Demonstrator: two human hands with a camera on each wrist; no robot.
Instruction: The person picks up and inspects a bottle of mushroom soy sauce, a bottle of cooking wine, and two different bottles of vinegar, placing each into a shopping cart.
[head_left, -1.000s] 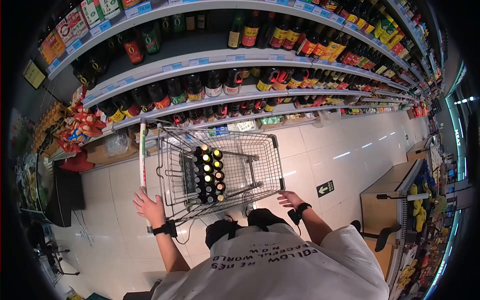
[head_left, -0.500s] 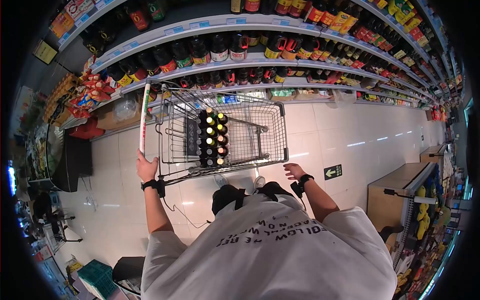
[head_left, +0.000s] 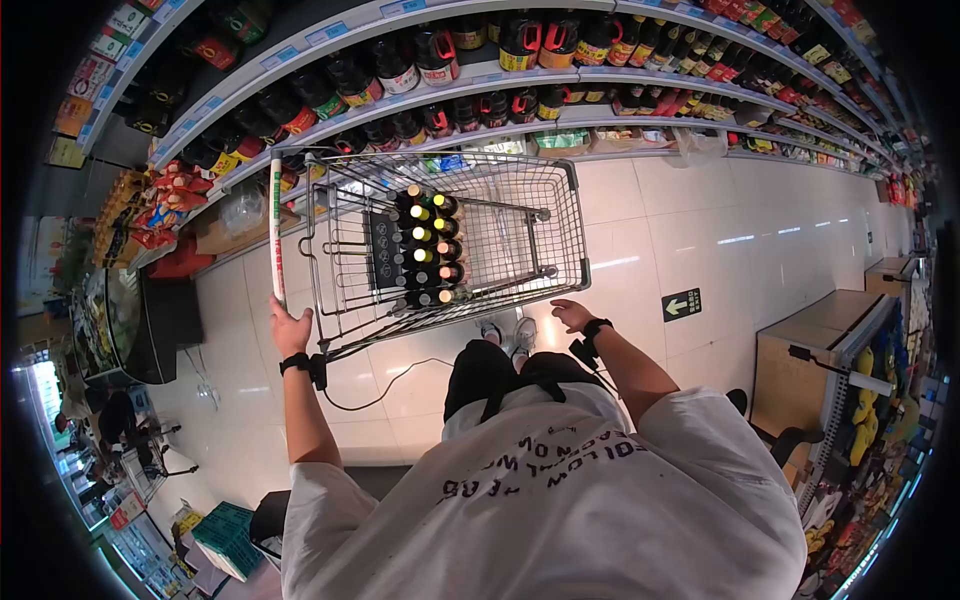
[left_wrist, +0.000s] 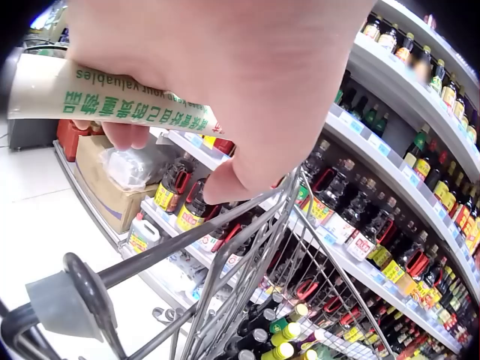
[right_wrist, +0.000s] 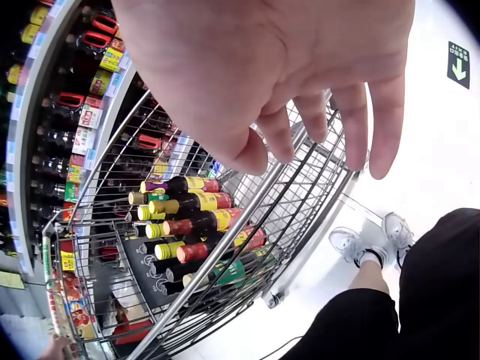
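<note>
Pushing the cart: it goes best with both hands on the handle, so that the load of bottles rolls straight and does not swing to the shelf side.

Head view, left hand: the left hand [head_left: 290, 328] grips the near end of the cart handle [head_left: 276, 228], a white bar with green print; its fingers are curled round the bar.

Head view, right hand: the right hand [head_left: 573, 315] is just beside the near right corner of the shopping cart [head_left: 545, 225]; whether it touches the rim, I cannot tell from here.

Head view, place: the cart stands on the tiled floor [head_left: 690, 240] of an aisle, close to the shelves [head_left: 420, 85] of dark sauce bottles.

Head view, load: a row of bottles [head_left: 430, 250] with yellow, red and dark caps lies in the left half of the basket; the right half shows only wire mesh.

Left wrist view: fingers and thumb wrap the printed handle [left_wrist: 112, 101]; the wire basket [left_wrist: 247, 285] is below, with bottle caps at the bottom.

Right wrist view: the fingers [right_wrist: 386, 124] hang straight and relaxed over the basket rim [right_wrist: 255, 217], holding nothing.

Advice: I judge the right hand should take the rim or handle before a stronger push.
</note>
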